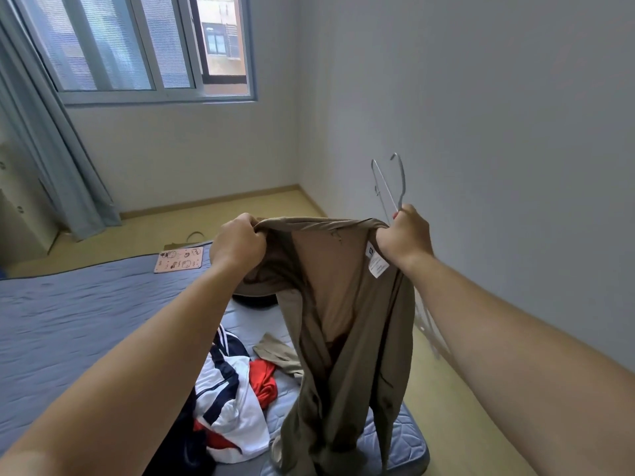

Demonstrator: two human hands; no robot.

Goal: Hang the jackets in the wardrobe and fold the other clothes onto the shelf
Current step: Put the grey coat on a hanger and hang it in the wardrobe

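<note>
I hold a khaki jacket [347, 324] up in front of me over the bed, its lining and a white label facing me. My left hand [240, 247] grips the left side of its collar. My right hand [405, 237] grips the right side of the collar together with a thin grey wire hanger [395, 182], whose hook sticks up above my fist. The rest of the hanger trails down behind my right forearm. The jacket's lower part hangs down to the mattress.
A blue quilted mattress [75, 314] lies on the floor. On it sit a white, navy and red garment [226, 403], a red piece [263, 377], a khaki garment [275, 353] and a pink board [180, 261]. A window, a curtain and a bare wall stand around.
</note>
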